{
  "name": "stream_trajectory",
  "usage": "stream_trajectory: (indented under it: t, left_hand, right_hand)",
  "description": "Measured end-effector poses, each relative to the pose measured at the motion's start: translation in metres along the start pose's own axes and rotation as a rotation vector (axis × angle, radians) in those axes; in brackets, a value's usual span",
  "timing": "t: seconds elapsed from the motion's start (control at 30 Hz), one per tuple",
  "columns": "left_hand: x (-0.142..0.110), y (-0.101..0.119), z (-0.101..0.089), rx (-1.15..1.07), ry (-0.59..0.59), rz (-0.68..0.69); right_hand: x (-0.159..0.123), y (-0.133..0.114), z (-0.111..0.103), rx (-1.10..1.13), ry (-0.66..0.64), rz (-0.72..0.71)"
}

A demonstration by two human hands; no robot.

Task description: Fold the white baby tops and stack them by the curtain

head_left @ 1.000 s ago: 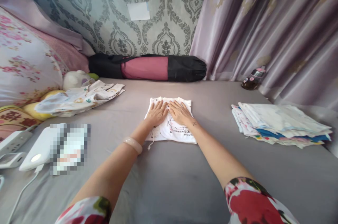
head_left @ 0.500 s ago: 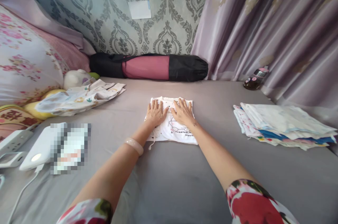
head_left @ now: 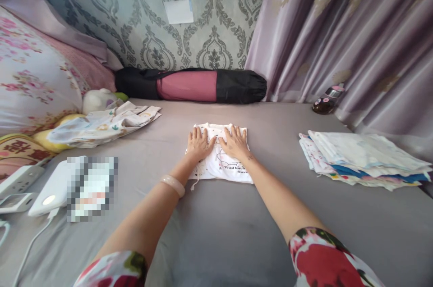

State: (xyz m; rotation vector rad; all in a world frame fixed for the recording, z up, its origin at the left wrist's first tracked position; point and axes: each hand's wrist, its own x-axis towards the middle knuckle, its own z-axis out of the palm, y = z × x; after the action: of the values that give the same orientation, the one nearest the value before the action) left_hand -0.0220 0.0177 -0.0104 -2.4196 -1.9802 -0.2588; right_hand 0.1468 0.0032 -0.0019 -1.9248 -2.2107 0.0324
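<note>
A folded white garment (head_left: 216, 170) lies flat on the grey bed sheet (head_left: 230, 224) in the middle of the view. It carries a printed car outline with lettering, small dark specks and a drawstring hanging at its near left edge. My left hand (head_left: 199, 143) rests palm down on its left half, fingers spread. On the right half lies my right hand (head_left: 235, 143), also flat with the fingers apart. Parts of the print are hidden under my right hand and wrist.
To the right is a stack of folded cloths (head_left: 365, 156), with a dark bottle (head_left: 324, 103) behind it. A rolled bag (head_left: 189, 86) lies along the wall. At left are a crumpled patterned garment (head_left: 111, 125), a white power bank (head_left: 57, 188) with cable and a power strip (head_left: 23, 179).
Both hands stay flat on the garment in nearly the same place. The view has shifted very slightly.
</note>
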Motion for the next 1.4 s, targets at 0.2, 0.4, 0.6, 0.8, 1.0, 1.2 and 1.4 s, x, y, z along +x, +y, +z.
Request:
stream_trajectory:
  t: [0.2, 0.4, 0.6, 0.8, 1.0, 1.2, 1.4]
  left_hand:
    - [-0.003, 0.0, -0.009, 0.025, -0.017, 0.057]
    - [-0.02, -0.005, -0.018, -0.046, -0.123, 0.132]
    - [-0.056, -0.006, -0.029, -0.089, -0.188, 0.216]
    - [-0.089, -0.003, -0.036, -0.145, -0.242, 0.343]
    - [-0.109, -0.018, -0.039, -0.164, -0.181, 0.493]
    - [-0.126, -0.033, -0.044, -0.151, -0.139, 0.568]
    - [-0.135, -0.053, -0.047, -0.182, -0.055, 0.601]
  right_hand:
    - [-0.002, 0.001, -0.006, 0.051, -0.028, -0.055]
    - [-0.029, -0.003, -0.016, 0.113, -0.108, -0.136]
    - [-0.065, -0.01, -0.021, 0.134, -0.129, -0.224]
    - [-0.088, -0.018, -0.02, 0.137, -0.179, -0.315]
    - [-0.114, -0.021, -0.029, 0.132, -0.207, -0.389]
    - [-0.138, -0.019, -0.046, 0.116, -0.218, -0.465]
    - [-0.154, 0.004, -0.052, 0.158, -0.184, -0.519]
